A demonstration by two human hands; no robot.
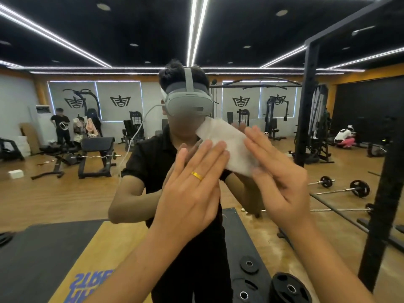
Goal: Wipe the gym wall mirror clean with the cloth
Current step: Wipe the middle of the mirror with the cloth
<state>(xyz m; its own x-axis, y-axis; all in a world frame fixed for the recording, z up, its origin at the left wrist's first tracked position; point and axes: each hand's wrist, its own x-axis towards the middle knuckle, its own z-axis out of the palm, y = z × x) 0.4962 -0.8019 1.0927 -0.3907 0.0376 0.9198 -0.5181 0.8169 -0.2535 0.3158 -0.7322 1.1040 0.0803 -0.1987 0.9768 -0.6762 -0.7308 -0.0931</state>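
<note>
Gym wall mirror (65,193) with white cloth (229,145) and two bare hands, head view.

Cloth: white, crumpled, held flat to the glass at about face height in the reflection, just below the reflected grey headset (189,103). Left hand (192,189): raised, fingers (205,154) straight and close together, their tips lying over the cloth's lower left edge, nothing gripped; gold ring (196,176) on one finger. Right hand (282,182): raised, slightly blurred, fingers straight and a little spread, laid over the cloth's right side, pressing rather than pinching. The two hands are near each other but apart. Also seen: reflected person in a black shirt; black weight plates (249,264) on the floor low at right; loaded barbell (358,189) on the wooden floor at right; black rack post (384,171) at the right edge.
</note>
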